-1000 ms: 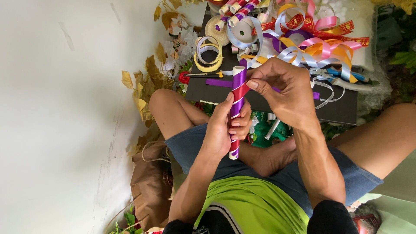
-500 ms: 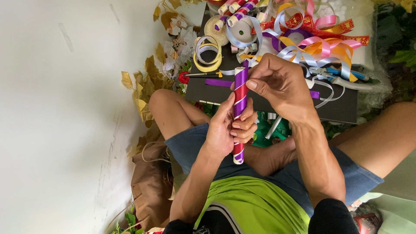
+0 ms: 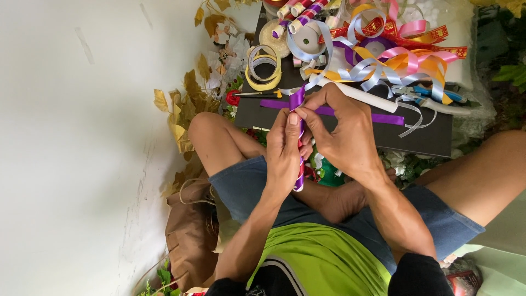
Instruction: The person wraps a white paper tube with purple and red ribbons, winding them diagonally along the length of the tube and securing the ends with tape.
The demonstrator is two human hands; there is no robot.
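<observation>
The left hand (image 3: 285, 156) is clenched around a ribbon-wrapped tube (image 3: 299, 143), a slim stick wound in red, purple and silver stripes that stands upright over the person's lap, just in front of the black board (image 3: 422, 137). The right hand (image 3: 342, 134) pinches the tube's upper end, its fingertips (image 3: 303, 114) pressing a purple ribbon (image 3: 329, 111) against the wrap; that ribbon runs off sideways across the near part of the board. Just behind the right hand on the board lies a plain white tube (image 3: 361, 96). Farther back on the board sits a heap of loose ribbons (image 3: 394, 60) in pink, orange, pale blue and red, with pliers (image 3: 433, 93) beside them. At the board's left far corner lie a yellow ribbon coil (image 3: 263, 68) and several finished wrapped tubes (image 3: 298, 13). Left of the board, dried golden leaves (image 3: 183, 109) lie against the white wall (image 3: 71, 137).
</observation>
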